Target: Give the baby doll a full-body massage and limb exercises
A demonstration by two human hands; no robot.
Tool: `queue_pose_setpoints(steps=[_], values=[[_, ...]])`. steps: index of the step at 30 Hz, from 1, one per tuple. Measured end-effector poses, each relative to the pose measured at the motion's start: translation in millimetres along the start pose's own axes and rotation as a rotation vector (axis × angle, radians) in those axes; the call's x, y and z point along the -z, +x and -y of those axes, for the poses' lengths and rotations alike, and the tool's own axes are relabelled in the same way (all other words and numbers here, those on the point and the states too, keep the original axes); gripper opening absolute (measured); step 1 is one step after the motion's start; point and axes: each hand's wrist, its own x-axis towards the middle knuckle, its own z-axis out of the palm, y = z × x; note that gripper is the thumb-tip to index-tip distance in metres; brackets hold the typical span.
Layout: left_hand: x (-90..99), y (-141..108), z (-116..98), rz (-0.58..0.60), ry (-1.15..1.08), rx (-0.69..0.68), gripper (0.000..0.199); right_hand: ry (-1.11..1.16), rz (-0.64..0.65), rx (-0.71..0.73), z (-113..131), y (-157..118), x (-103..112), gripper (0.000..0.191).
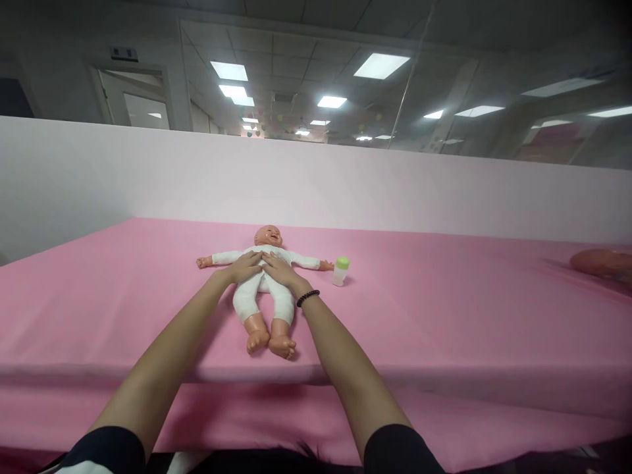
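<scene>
A baby doll in a white suit lies on its back, arms spread wide and feet toward me. Flat on the left side of its belly rests my left hand, fingers stretched out. My right hand lies flat on the other side, its fingertips close to those of the left. Neither hand grips anything. Beside the doll's outstretched hand on the right stands a small clear bottle with a green cap. A dark bead bracelet circles my right wrist.
The doll lies on a table with a pink cover, whose front edge drops toward me. At the far right is a skin-coloured rounded object, partly cut off. A low white wall with glass above closes off the back.
</scene>
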Motion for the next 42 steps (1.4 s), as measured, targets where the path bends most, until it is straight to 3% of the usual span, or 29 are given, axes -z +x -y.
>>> queue_pose_setpoints(steps=[5,12,17,22,26,29,35,42], values=[[-2.5,8,7,0.029,0.039,-0.058,0.066,-0.028,0.021,-0.024,-3,3,-1,0.056],[-9.6,-5,15,0.147,0.424,-0.017,0.083,-0.035,0.049,-0.054,0,-1,0,0.055],[-9.4,-4,21,0.090,0.394,0.001,0.083,-0.041,0.008,-0.129,7,-7,3,0.058],[-9.7,-5,27,-0.005,0.364,0.060,0.079,-0.093,-0.116,-0.217,20,-15,4,0.063],[-11.3,-9,24,-0.149,0.357,-0.022,0.071,-0.190,-0.281,-0.239,31,-22,7,0.039],[-12.9,-11,19,-0.198,0.343,-0.138,0.057,-0.206,-0.318,-0.158,33,-24,8,0.028],[-10.7,-12,16,-0.121,0.349,-0.249,0.054,-0.075,-0.245,0.073,20,-20,6,0.042],[-7.0,-10,23,-0.017,0.314,-0.183,0.064,-0.015,-0.133,0.004,7,-13,2,0.055]])
